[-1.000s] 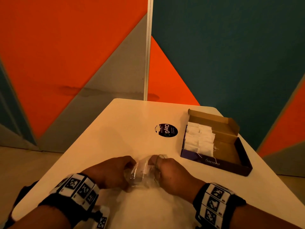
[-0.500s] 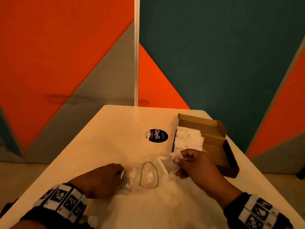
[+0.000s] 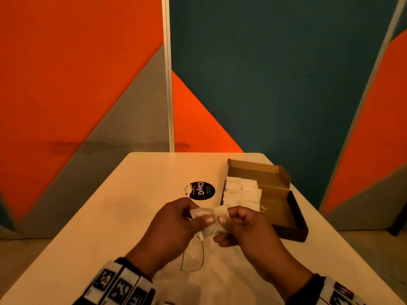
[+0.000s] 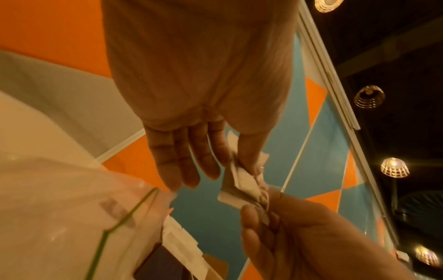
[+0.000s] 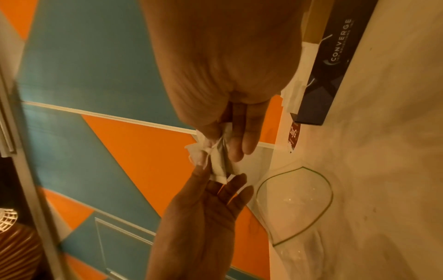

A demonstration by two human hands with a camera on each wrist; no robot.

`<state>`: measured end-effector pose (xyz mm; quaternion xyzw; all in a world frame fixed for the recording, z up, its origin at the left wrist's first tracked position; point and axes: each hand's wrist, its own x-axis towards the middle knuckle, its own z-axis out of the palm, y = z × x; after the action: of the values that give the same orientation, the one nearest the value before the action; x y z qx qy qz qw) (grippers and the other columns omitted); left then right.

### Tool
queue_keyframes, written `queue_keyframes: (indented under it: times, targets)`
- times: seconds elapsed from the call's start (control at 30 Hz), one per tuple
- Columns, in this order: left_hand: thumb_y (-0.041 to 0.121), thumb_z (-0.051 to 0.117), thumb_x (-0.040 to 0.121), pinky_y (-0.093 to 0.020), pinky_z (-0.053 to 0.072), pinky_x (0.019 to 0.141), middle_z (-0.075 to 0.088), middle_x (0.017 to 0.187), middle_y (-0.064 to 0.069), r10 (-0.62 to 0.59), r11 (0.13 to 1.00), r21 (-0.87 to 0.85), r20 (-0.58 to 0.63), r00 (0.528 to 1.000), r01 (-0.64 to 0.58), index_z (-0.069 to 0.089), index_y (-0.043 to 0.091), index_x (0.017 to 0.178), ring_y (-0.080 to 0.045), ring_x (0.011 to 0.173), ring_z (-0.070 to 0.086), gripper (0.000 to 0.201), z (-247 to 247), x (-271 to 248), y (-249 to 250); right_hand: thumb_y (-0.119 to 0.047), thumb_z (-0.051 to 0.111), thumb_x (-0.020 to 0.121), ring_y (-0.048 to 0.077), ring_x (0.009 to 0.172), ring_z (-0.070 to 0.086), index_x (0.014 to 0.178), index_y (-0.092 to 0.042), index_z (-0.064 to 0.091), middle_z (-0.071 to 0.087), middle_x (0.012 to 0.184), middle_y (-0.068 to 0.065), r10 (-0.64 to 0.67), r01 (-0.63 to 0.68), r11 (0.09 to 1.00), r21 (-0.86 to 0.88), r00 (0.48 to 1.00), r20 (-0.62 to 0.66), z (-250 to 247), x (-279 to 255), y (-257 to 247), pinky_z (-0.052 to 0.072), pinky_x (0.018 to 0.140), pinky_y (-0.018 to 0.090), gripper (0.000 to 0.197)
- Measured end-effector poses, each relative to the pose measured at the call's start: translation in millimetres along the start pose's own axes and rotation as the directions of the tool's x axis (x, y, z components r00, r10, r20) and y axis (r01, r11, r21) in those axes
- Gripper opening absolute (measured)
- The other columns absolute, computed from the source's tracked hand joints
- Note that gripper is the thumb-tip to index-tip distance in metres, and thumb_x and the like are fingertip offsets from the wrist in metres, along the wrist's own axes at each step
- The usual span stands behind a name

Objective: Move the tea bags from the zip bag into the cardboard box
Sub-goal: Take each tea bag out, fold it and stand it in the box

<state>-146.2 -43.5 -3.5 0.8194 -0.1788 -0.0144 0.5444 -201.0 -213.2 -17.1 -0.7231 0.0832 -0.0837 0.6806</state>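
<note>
Left hand (image 3: pixel 176 219) and right hand (image 3: pixel 244 225) pinch white tea bags (image 3: pixel 211 219) above the table (image 3: pixel 110 216).

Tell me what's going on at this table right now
A person is moving tea bags into a cardboard box. Both hands are raised over the table, pinching the same small clump of tea bags between them: the left hand from one side, the right hand from the other. The clear zip bag lies open on the table beneath them, held by neither hand. The box at the right already holds rows of white tea bags.
</note>
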Motion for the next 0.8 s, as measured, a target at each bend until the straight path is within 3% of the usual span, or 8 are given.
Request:
queue_keyframes:
  times: [0.07, 0.13, 0.27, 0.43, 0.57, 0.67, 0.8]
  targets:
    - [0.02, 0.077, 0.083, -0.04, 0.058, 0.071, 0.075, 0.082, -0.008, -0.06, 0.974, -0.219, -0.032, 0.998, 0.052, 0.067, 0.009, 0.082, -0.025, 0.076, 0.07, 0.014, 1.2, 0.2, -1.4, -0.011, 0.059, 0.097, 0.026, 0.073, 0.074, 0.106, -0.009, 0.07, 0.077, 0.085, 0.011, 0.013, -0.012, 0.999, 0.036, 1.0, -0.024, -1.2, 2.0, 0.9, 0.059, 0.064, 0.031, 0.015]
    - [0.01, 0.073, 0.086, -0.039, 0.059, 0.07, 0.075, 0.083, -0.011, -0.105, 0.942, -0.327, -0.073, 0.992, 0.076, 0.067, 0.003, 0.085, -0.029, 0.079, 0.071, 0.009, -2.3, 1.4, -3.2, -0.012, 0.056, 0.099, 0.026, 0.074, 0.075, 0.105, -0.013, 0.07, 0.077, 0.084, 0.009, 0.035, -0.031, 0.998, 0.054, 0.998, -0.06, -5.4, 3.7, 1.2, 0.06, 0.066, 0.032, 0.015]
    - [0.003, 0.07, 0.087, -0.046, 0.061, 0.076, 0.074, 0.084, -0.015, -0.107, 0.927, -0.373, -0.154, 0.982, 0.042, 0.07, 0.004, 0.085, -0.031, 0.077, 0.069, 0.002, -14.8, 3.5, -5.7, -0.009, 0.053, 0.101, 0.026, 0.076, 0.076, 0.103, -0.019, 0.068, 0.078, 0.085, 0.005, 0.071, -0.065, 0.995, 0.072, 0.994, -0.083, -13.1, 5.8, 0.1, 0.061, 0.071, 0.036, 0.019]
    - [0.004, 0.07, 0.087, -0.041, 0.061, 0.078, 0.075, 0.087, -0.007, -0.063, 0.933, -0.36, -0.217, 0.974, -0.02, 0.074, 0.011, 0.086, -0.027, 0.084, 0.071, 0.008, -30.4, 4.2, 4.4, -0.005, 0.051, 0.1, 0.023, 0.079, 0.076, 0.101, -0.026, 0.066, 0.078, 0.083, -0.001, 0.091, -0.088, 0.995, 0.057, 0.994, -0.057, -14.8, 6.7, -0.9, 0.06, 0.069, 0.03, 0.026]
    - [-0.007, 0.064, 0.087, -0.038, 0.062, 0.075, 0.073, 0.089, -0.004, -0.004, 0.903, -0.428, -0.117, 0.993, -0.047, 0.073, 0.01, 0.092, -0.027, 0.085, 0.071, 0.02, -35.1, 1.0, 17.5, -0.001, 0.053, 0.099, 0.02, 0.079, 0.076, 0.103, -0.027, 0.064, 0.074, 0.093, -0.004, 0.084, -0.083, 0.996, 0.041, 0.996, -0.036, -12.1, 3.6, -3.7, 0.06, 0.067, 0.025, 0.028]
    - [-0.006, 0.068, 0.084, -0.02, 0.057, 0.07, 0.072, 0.09, -0.001, 0.093, 0.975, -0.204, 0.046, 0.995, -0.082, 0.077, 0.023, 0.091, -0.011, 0.079, 0.069, 0.031, -30.1, -5.8, 28.2, -0.004, 0.057, 0.098, 0.02, 0.08, 0.076, 0.104, -0.025, 0.064, 0.077, 0.091, 0.0, 0.054, -0.053, 0.998, 0.017, 0.998, -0.032, -10.2, 2.2, -6.0, 0.06, 0.07, 0.028, 0.023]
    - [0.009, 0.076, 0.083, -0.008, 0.05, 0.066, 0.07, 0.091, 0.0, 0.101, 0.99, 0.089, 0.132, 0.986, -0.113, 0.074, 0.032, 0.103, -0.001, 0.081, 0.066, 0.03, -13.2, -4.9, 33.0, -0.012, 0.064, 0.095, 0.012, 0.075, 0.075, 0.099, -0.022, 0.068, 0.077, 0.082, -0.004, -0.012, 0.011, 0.995, -0.099, 1.0, -0.008, -7.2, -2.0, -10.1, 0.058, 0.063, 0.02, 0.012]
